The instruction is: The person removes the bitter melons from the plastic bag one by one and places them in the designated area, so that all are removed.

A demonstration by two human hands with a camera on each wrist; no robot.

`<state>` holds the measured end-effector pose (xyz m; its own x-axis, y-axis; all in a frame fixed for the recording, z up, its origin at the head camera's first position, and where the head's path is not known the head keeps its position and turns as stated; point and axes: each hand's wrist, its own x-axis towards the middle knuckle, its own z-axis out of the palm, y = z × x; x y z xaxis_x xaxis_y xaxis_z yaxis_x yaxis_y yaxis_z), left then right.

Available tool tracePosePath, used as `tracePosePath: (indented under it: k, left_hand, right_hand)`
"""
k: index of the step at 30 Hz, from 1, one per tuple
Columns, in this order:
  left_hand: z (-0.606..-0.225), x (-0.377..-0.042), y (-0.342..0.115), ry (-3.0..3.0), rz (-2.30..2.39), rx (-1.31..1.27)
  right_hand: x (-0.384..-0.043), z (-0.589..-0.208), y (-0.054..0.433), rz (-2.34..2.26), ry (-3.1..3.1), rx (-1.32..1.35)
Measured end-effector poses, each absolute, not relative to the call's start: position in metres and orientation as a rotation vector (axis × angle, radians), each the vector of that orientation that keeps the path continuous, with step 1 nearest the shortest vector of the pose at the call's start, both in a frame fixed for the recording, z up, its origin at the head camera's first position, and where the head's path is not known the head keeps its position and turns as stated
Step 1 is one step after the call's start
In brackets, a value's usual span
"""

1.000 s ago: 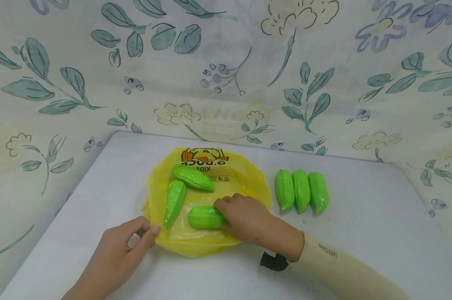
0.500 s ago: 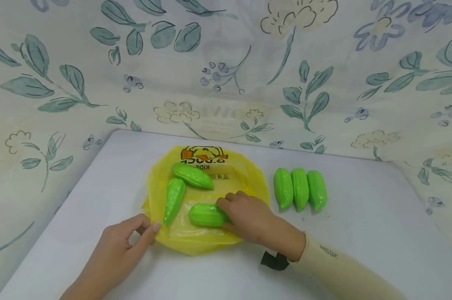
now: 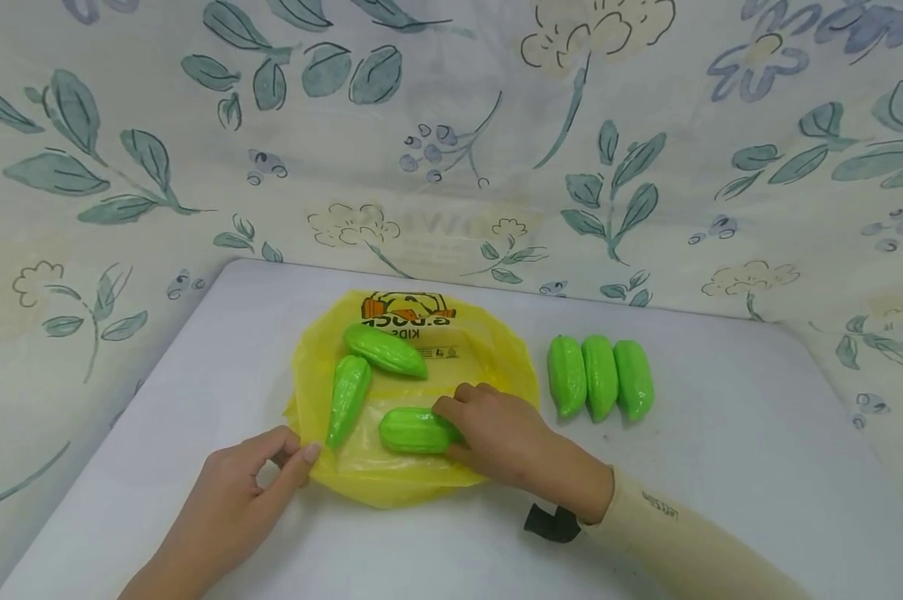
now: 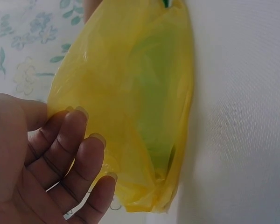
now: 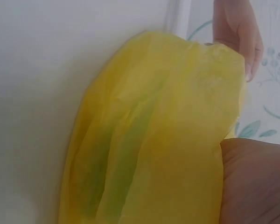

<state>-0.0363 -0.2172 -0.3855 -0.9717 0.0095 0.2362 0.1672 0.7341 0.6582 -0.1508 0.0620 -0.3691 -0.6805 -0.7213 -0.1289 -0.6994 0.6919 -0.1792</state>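
Note:
A yellow plastic bag (image 3: pixel 514 350) lies spread open on the white table. My left hand (image 3: pixel 244 492) pinches its near left rim between thumb and index finger; in the left wrist view the hand's other fingers (image 4: pixel 84 161) rest loosely bent beside the yellow film. Reaching over the bag's right side, my right hand (image 3: pixel 499 433) grips the right end of a glossy green ridged fruit (image 3: pixel 413 431) inside. Its fingertips are hidden behind the fruit. Two more green fruits, one slanting at the back (image 3: pixel 383 350) and one upright at the left (image 3: pixel 348 400), lie in the bag.
Three matching green fruits (image 3: pixel 601 377) stand in a row on the table (image 3: pixel 736 442), right of the bag. A small black piece (image 3: pixel 552 523) lies under my right forearm. A flowered cloth (image 3: pixel 451 200) hangs behind the table.
The green fruit in my right hand has shifted very slightly to the right along with the hand. My left hand keeps its pinch on the bag's rim.

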Motion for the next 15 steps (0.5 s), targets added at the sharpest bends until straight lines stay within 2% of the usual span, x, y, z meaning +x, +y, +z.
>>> tracePosePath:
  k: [15]
  left_hand:
    - [-0.3847,-0.0370,-0.2169,-2.735,-1.056,-0.122]
  right_hand:
    - [-0.1493,-0.3712,0.0704,-0.273,2.705,-1.125]
